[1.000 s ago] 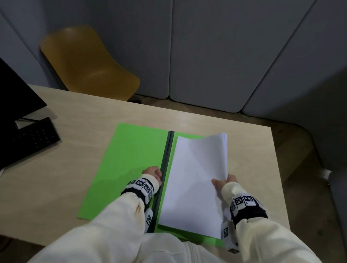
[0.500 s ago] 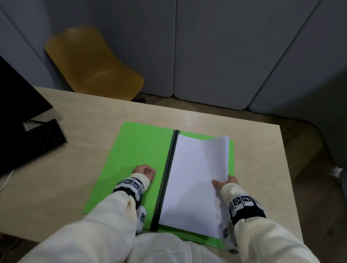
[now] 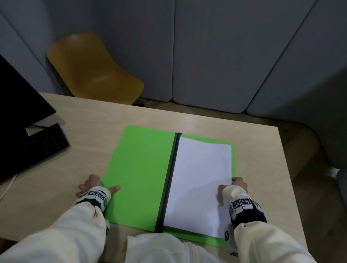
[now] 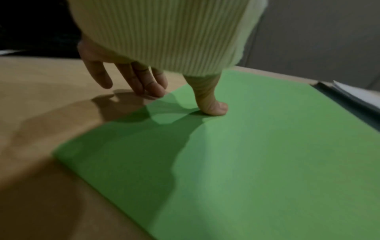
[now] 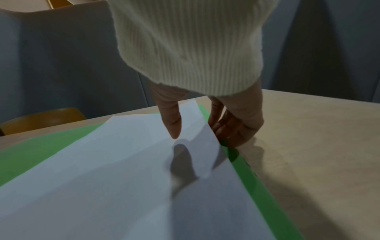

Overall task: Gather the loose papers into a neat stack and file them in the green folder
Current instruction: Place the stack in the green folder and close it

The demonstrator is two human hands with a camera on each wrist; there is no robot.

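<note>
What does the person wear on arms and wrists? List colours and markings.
Cream sleeves with ribbed cuffs cover both arms. Each wrist carries a black band topped by white blocks printed with black-and-white square markers. Left hand and right hand: no gloves.

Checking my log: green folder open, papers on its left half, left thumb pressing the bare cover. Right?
No. The head view shows the papers on the right half of the green folder. It lies open; the thumb of the left hand presses the bare cover.
</note>
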